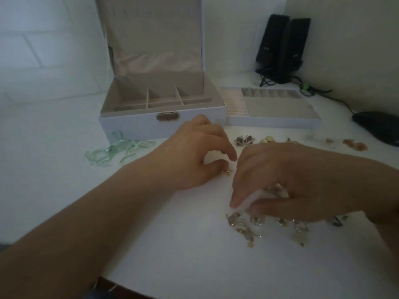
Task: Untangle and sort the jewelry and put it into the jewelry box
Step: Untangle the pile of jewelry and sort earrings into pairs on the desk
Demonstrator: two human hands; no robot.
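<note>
The white jewelry box (129,128) stands open at the back, its grey compartments bare. Its removable tray (274,123) lies to the right of it. My left hand (194,156) is in front of the box and pinches a small gold piece (227,172) just above the table. My right hand (302,180) hovers over a tangled heap of gold and clear jewelry (244,225) and grips a small clear packet with jewelry (272,192) inside. The hand hides much of the heap.
Pale green ribbon (116,151) lies left of the box front. Small sorted pieces (244,140) and pinkish pieces (356,145) lie in a row before the tray. Two black speakers (280,46) with cables stand at the back right; a dark mouse (380,126) sits at the right edge.
</note>
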